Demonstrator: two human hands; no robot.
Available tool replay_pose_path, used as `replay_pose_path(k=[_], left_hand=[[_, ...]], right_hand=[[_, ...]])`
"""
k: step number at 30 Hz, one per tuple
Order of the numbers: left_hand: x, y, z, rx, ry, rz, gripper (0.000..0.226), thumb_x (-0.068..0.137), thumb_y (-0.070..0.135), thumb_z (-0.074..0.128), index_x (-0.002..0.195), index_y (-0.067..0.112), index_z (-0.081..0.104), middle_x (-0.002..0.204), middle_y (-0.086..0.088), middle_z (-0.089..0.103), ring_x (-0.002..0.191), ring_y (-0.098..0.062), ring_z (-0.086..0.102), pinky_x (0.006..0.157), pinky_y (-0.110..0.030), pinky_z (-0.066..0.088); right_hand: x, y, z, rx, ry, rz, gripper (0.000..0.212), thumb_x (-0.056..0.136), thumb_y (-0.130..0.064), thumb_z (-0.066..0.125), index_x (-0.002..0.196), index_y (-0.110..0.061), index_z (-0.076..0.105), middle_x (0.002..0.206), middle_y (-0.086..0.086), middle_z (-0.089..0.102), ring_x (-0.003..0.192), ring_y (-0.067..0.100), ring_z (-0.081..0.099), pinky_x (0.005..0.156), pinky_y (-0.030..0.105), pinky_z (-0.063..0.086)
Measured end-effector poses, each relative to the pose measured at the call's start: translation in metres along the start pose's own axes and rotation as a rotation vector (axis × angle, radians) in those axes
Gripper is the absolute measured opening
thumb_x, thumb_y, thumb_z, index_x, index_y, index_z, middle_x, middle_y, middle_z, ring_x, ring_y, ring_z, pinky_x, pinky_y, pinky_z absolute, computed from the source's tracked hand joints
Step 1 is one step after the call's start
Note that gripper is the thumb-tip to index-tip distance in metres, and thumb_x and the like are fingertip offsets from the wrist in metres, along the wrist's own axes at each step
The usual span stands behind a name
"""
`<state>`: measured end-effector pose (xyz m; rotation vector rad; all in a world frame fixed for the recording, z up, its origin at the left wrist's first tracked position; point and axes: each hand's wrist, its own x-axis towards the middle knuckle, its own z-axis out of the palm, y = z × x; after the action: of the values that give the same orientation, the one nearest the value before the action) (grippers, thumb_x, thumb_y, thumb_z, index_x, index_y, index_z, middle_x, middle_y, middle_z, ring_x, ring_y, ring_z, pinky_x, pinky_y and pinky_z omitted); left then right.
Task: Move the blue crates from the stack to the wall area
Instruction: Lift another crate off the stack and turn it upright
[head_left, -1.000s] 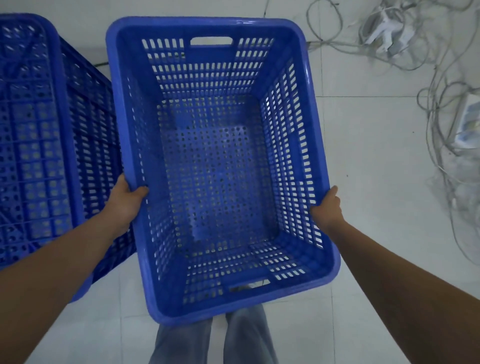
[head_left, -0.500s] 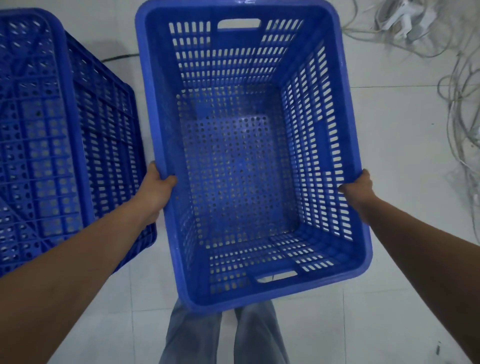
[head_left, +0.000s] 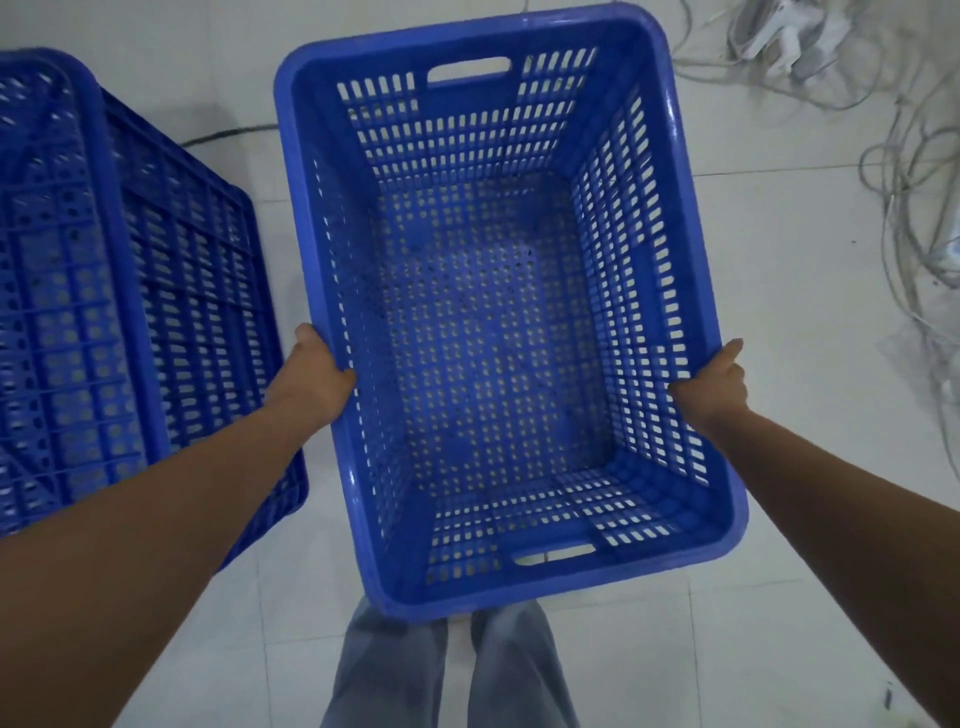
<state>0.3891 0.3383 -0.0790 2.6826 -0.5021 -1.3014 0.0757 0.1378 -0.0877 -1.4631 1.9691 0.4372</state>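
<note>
An empty blue perforated crate (head_left: 691, 270) is held upright above the white tiled floor, in front of my legs. My left hand (head_left: 311, 379) grips its left rim, fingers curled under the edge. On the opposite rim, my right hand (head_left: 714, 382) grips in the same way. Another blue crate (head_left: 130, 291) stands upside down on the floor to the left, close beside the held one; its left part is cut off by the frame.
A tangle of white cables and power adapters (head_left: 909, 156) lies on the floor at the right and upper right. A dark cable (head_left: 223, 135) runs behind the left crate. Bare white tiles (head_left: 779, 291) spread to the right of the held crate.
The held crate has shifted to the right and a little away from the crate on the floor. Both hands keep the same grip on its rims.
</note>
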Motion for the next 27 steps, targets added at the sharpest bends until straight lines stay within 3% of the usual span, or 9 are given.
replay_pose_path(k=[1,3,5,7,9,13,19,23,27], left_hand=[[0.002,0.005,-0.002,0.16,0.054,0.037,0.046,0.096,0.014,0.049,0.135,0.0,0.027,0.099,-0.016,0.048,0.074,-0.027,0.049,0.071,-0.042,0.048],[0.011,0.018,-0.009,0.259,0.162,0.058,0.058,0.097,0.011,0.044,0.146,0.0,0.017,0.105,-0.023,0.052,0.084,-0.036,0.055,0.081,-0.046,0.046],[0.023,0.03,-0.018,0.155,0.196,0.044,0.061,0.098,0.011,0.04,0.15,0.004,0.009,0.119,-0.027,0.054,0.095,-0.038,0.056,0.076,-0.043,0.042],[0.031,0.037,-0.026,0.08,0.173,0.022,0.052,0.099,0.012,0.041,0.145,0.003,0.02,0.126,-0.026,0.051,0.095,-0.037,0.054,0.072,-0.04,0.041],[0.035,0.033,-0.028,-0.025,0.136,-0.019,0.043,0.098,0.015,0.045,0.137,0.001,0.032,0.132,-0.023,0.048,0.094,-0.032,0.049,0.077,-0.038,0.043],[0.031,0.013,-0.02,-0.258,0.083,-0.136,0.04,0.097,0.02,0.049,0.133,0.003,0.042,0.135,-0.018,0.049,0.113,-0.038,0.055,0.093,-0.048,0.05],[0.004,-0.017,0.007,-0.506,0.059,-0.259,0.033,0.098,0.016,0.048,0.127,0.002,0.049,0.131,-0.016,0.055,0.109,-0.033,0.057,0.097,-0.05,0.049],[-0.013,-0.033,0.031,-0.635,0.068,-0.359,0.034,0.098,0.015,0.047,0.13,0.003,0.047,0.132,-0.014,0.054,0.117,-0.035,0.055,0.1,-0.05,0.047],[-0.029,-0.045,0.051,-0.774,0.075,-0.487,0.028,0.097,0.011,0.048,0.124,0.006,0.049,0.127,-0.014,0.056,0.112,-0.035,0.058,0.098,-0.051,0.048]], right_hand=[[0.0,-0.003,0.002,-0.024,0.015,0.014,0.087,0.091,-0.014,0.053,0.151,-0.006,-0.01,0.153,0.021,0.02,0.138,0.039,0.027,0.111,0.05,0.031],[-0.002,-0.01,0.004,-0.067,0.043,0.062,0.086,0.092,-0.013,0.053,0.15,-0.001,-0.009,0.155,0.02,0.015,0.141,0.037,0.022,0.114,0.047,0.027],[0.0,-0.017,0.007,-0.078,0.067,0.107,0.085,0.092,-0.014,0.053,0.149,0.002,-0.008,0.156,0.02,0.013,0.141,0.037,0.021,0.114,0.045,0.025],[0.002,-0.021,0.009,-0.087,0.086,0.13,0.084,0.092,-0.017,0.054,0.149,0.003,-0.005,0.155,0.021,0.015,0.14,0.038,0.023,0.114,0.045,0.025],[0.005,-0.024,0.008,-0.093,0.1,0.137,0.077,0.093,-0.016,0.051,0.149,0.003,0.002,0.152,0.023,0.019,0.137,0.039,0.027,0.113,0.044,0.025],[0.01,-0.029,0.002,-0.076,0.114,0.133,0.062,0.093,-0.012,0.048,0.146,-0.002,0.017,0.146,0.024,0.027,0.133,0.039,0.03,0.109,0.044,0.026],[0.016,-0.053,-0.014,-0.148,0.093,-0.036,0.071,0.094,-0.016,0.044,0.151,-0.009,0.004,0.145,0.026,0.026,0.133,0.041,0.026,0.11,0.046,0.023],[0.021,-0.079,-0.023,-0.194,0.042,-0.134,0.071,0.095,-0.024,0.044,0.152,-0.014,0.003,0.144,0.027,0.027,0.133,0.043,0.027,0.11,0.049,0.025],[0.019,-0.107,-0.026,-0.235,0.001,-0.231,0.071,0.095,-0.025,0.043,0.153,-0.017,0.002,0.145,0.025,0.027,0.133,0.042,0.028,0.112,0.047,0.024]])
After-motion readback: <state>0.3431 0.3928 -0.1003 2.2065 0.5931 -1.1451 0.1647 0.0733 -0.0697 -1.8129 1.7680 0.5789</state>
